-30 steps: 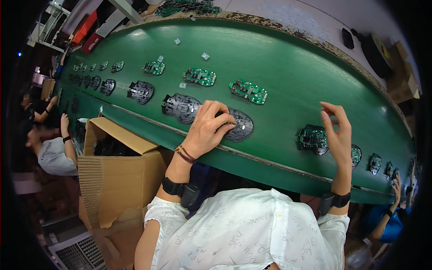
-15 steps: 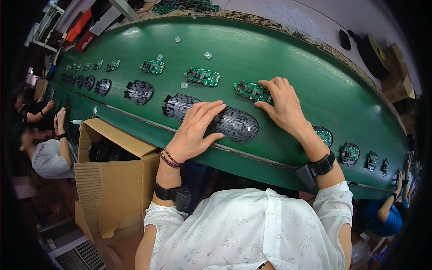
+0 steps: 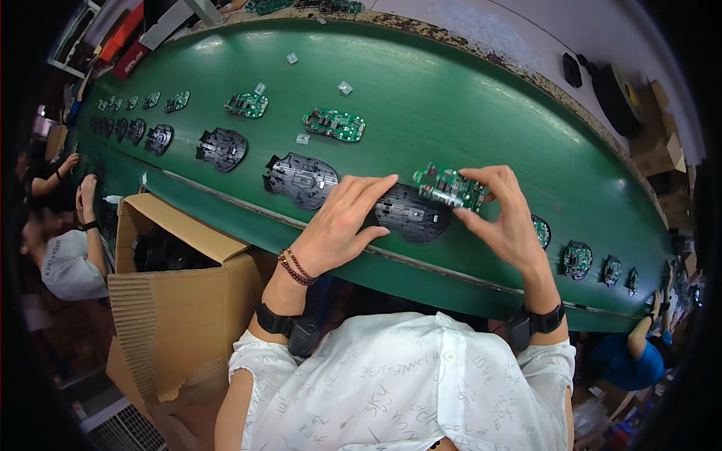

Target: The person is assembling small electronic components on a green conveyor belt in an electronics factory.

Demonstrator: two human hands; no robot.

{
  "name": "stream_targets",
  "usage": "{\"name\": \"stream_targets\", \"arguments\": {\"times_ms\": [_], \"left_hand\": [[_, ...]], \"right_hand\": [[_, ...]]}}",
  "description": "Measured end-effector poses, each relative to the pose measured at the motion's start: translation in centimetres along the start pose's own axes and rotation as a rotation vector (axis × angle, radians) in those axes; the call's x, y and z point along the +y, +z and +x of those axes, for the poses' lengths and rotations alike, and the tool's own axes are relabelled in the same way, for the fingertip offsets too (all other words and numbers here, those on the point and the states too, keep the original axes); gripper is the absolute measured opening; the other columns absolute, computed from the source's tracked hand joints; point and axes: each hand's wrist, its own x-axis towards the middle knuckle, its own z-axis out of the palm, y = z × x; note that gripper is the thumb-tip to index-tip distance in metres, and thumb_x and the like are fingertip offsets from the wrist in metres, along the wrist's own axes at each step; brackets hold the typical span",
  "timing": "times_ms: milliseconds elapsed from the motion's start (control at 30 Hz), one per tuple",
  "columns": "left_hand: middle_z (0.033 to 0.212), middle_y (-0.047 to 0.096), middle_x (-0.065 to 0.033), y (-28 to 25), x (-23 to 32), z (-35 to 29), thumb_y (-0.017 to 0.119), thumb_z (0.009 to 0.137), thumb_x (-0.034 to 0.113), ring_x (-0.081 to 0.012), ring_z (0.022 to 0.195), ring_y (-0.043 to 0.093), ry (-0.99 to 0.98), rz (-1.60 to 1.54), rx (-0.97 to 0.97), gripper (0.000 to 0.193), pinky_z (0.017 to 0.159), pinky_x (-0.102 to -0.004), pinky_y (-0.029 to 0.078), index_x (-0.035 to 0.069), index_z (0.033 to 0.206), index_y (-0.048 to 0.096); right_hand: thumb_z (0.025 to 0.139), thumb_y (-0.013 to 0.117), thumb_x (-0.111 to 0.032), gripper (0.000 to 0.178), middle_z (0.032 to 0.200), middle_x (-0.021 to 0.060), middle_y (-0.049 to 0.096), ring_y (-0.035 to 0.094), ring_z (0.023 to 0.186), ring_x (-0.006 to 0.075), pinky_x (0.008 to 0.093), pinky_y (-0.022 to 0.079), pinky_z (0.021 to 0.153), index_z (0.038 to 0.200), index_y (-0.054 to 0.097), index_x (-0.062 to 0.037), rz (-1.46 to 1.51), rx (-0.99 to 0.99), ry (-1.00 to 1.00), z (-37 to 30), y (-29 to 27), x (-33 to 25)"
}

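With right hand (image 3: 513, 219), pinching green oblong circuit board (image 3: 448, 188), likely light, fragile, by its edge. Spreading left hand (image 3: 338, 227) open beside black oval plastic shell (image 3: 412, 219).

Through my head-worn fisheye I look down over the white shirt (image 3: 398, 383), lower centre, facing the green table (image 3: 436, 98), left hand (image 3: 338, 225) and right hand (image 3: 505, 218) close, mid-frame.

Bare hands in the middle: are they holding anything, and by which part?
The right hand holds a green, oblong circuit board by its right end. The left hand is at a rounded black plastic shell; whether it grips is unclear.
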Motion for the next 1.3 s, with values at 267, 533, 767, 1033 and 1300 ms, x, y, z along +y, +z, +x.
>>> {"name": "stream_targets", "arguments": {"times_ms": [267,533,767,1033,1300], "left_hand": [[0.139,0.056,-0.0161,1.0,0.8,0.3,0.085,0.075,0.003,-0.0357,0.124,0.053,-0.014,-0.107,-0.014,0.088,0.108,-0.0439,0.045,0.004,0.153,0.044],[0.137,0.058,-0.0157,1.2,0.1,-0.1,0.085,0.075,0.002,-0.0349,0.124,0.054,-0.036,-0.137,-0.04,0.089,0.108,-0.043,0.046,0.004,0.153,0.044],[0.133,0.061,-0.0152,1.8,0.2,0.0,0.086,0.073,0.003,-0.034,0.12,0.056,-0.019,-0.16,-0.002,0.088,0.104,-0.0418,0.048,0.004,0.151,0.046],[0.134,0.059,-0.0155,2.1,0.2,-0.1,0.087,0.073,0.006,-0.0351,0.119,0.055,-0.02,-0.158,-0.005,0.083,0.105,-0.0422,0.046,0.003,0.148,0.05],[0.142,0.052,-0.0136,4.0,0.8,2.5,0.084,0.082,0.022,-0.0353,0.131,0.045,-0.013,-0.1,-0.051,0.059,0.111,-0.0461,0.039,0.008,0.135,0.062]], "right_hand": [[0.077,0.082,-0.008,0.051,0.109,0.0127,0.058,0.058,0.101,0.0306,0.0405,0.051,0.086,0.124,0.065,-0.0032,-0.189,-0.158,-0.205,-1.2,0.6,-2.2],[0.078,0.081,-0.007,0.05,0.111,0.0139,0.057,0.057,0.104,0.0315,0.0414,0.051,0.087,0.124,0.063,0.0013,-0.241,-0.183,-0.197,-0.5,1.3,-2.6],[0.08,0.082,-0.008,0.052,0.113,0.0138,0.058,0.057,0.106,0.0318,0.0412,0.052,0.089,0.128,0.064,0.001,-0.124,-0.231,-0.145,-0.6,1.7,-0.3],[0.075,0.085,-0.011,0.058,0.114,0.0113,0.058,0.055,0.107,0.0302,0.0407,0.052,0.089,0.129,0.066,-0.0019,-0.162,-0.325,-0.256,0.3,1.2,1.4],[0.072,0.088,-0.012,0.08,0.12,0.0128,0.058,0.053,0.11,0.033,0.0428,0.05,0.094,0.143,0.053,-0.0044,-0.089,-0.2,-0.231,-0.3,1.7,1.4]]}}
